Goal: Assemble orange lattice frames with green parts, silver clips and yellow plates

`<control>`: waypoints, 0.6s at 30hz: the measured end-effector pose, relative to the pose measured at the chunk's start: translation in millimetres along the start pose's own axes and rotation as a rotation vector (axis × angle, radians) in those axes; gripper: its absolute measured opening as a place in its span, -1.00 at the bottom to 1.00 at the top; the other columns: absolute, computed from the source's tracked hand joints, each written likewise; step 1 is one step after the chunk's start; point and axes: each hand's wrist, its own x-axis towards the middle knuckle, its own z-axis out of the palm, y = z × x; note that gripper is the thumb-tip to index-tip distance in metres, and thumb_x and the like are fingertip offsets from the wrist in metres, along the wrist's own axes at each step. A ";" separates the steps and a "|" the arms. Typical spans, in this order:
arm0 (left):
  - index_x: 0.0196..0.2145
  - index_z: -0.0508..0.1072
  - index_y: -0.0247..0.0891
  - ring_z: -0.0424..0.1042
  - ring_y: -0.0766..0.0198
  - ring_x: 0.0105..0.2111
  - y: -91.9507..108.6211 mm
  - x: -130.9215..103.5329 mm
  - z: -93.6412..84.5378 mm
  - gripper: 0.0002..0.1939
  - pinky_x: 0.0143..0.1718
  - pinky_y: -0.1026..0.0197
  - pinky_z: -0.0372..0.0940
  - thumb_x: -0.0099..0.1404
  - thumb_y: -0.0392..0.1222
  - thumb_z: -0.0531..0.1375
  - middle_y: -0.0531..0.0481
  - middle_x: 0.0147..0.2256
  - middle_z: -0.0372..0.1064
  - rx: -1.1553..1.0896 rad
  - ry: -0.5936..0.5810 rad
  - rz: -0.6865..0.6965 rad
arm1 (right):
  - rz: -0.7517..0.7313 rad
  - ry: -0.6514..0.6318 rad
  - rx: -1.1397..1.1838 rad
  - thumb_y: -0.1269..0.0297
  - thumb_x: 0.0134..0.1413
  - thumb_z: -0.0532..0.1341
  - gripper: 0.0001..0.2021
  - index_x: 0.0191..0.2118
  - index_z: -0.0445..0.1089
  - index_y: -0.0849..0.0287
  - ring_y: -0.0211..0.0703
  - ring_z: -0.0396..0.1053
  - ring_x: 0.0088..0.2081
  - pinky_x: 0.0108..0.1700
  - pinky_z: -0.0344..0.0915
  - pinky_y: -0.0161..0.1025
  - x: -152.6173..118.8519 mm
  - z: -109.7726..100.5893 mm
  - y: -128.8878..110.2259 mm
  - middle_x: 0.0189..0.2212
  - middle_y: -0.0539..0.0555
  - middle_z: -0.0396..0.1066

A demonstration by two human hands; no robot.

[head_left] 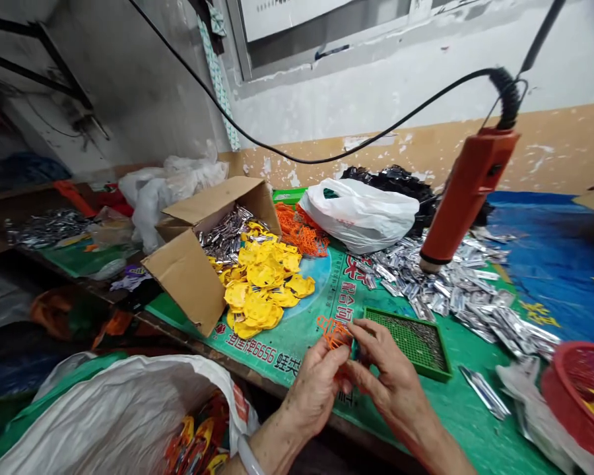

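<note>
My left hand [314,382] is closed on an orange plastic piece [334,332] with an open lattice shape, held over the table's front edge. Beside it my right hand [389,369] has its fingers bent in, the thumb and fingertips meeting the left hand's. A small dark green bit shows between the right fingers; what it belongs to is hidden. Behind the hands lies a green tray [408,340] of small dark parts. Yellow plastic pieces [262,284] spill from a cardboard box [191,277] to the left.
An orange electric screwdriver [468,198] hangs at the right above silver metal parts [455,284]. A red basket [574,396] stands at the far right. Orange pieces [301,227] and a white bag [361,211] lie at the back; a large open sack [129,409] is lower left.
</note>
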 end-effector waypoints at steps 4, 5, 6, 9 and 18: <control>-0.22 0.51 -0.31 0.27 0.43 -0.55 0.3 -1.0 2.4 -0.75 -0.54 0.37 0.15 0.14 -0.17 0.28 0.08 -0.47 0.36 -0.006 0.065 -0.020 | -0.012 -0.070 0.025 0.42 0.13 0.20 -0.55 0.13 0.29 -0.04 -0.22 0.41 -0.29 -0.32 0.42 -0.32 3.4 -7.3 -2.6 -0.17 0.10 0.35; -0.23 0.52 -0.31 0.31 0.40 -0.51 2.0 -1.6 2.8 -0.76 -0.50 0.35 0.20 0.14 -0.17 0.27 0.05 -0.44 0.39 -0.027 0.062 -0.037 | 0.007 -0.066 0.008 0.40 0.12 0.22 -0.53 0.15 0.26 -0.03 -0.22 0.40 -0.30 -0.32 0.43 -0.31 3.5 -11.2 -3.2 -0.19 0.09 0.36; -0.25 0.53 -0.32 0.35 0.36 -0.46 4.0 -2.0 3.0 -0.77 -0.44 0.32 0.26 0.14 -0.16 0.27 0.01 -0.39 0.42 -0.050 0.055 -0.053 | 0.036 -0.047 -0.022 0.37 0.11 0.24 -0.50 0.17 0.22 -0.01 -0.20 0.40 -0.31 -0.30 0.43 -0.28 3.2 -15.8 -3.4 -0.19 0.08 0.38; -0.30 0.53 -0.35 0.41 0.21 -0.34 9.2 -2.4 3.2 -0.78 -0.29 0.15 0.37 0.11 -0.17 0.29 -0.10 -0.32 0.47 -0.105 0.038 -0.097 | 0.079 0.019 -0.142 0.31 0.04 0.30 -0.51 0.11 0.24 0.09 -0.10 0.40 -0.24 -0.26 0.44 -0.18 0.2 -30.7 -2.9 -0.20 0.11 0.41; -0.22 0.53 -0.34 0.39 0.23 -0.28 0.3 -1.7 3.6 -0.77 -0.30 0.19 0.38 0.15 -0.22 0.27 -0.13 -0.23 0.46 -0.130 0.026 -0.098 | 0.093 -0.013 -0.193 0.52 -0.02 0.28 -0.58 0.01 0.30 0.22 -0.08 0.32 -0.23 -0.27 0.41 -0.15 -7.5 -24.1 -16.1 -0.23 0.16 0.29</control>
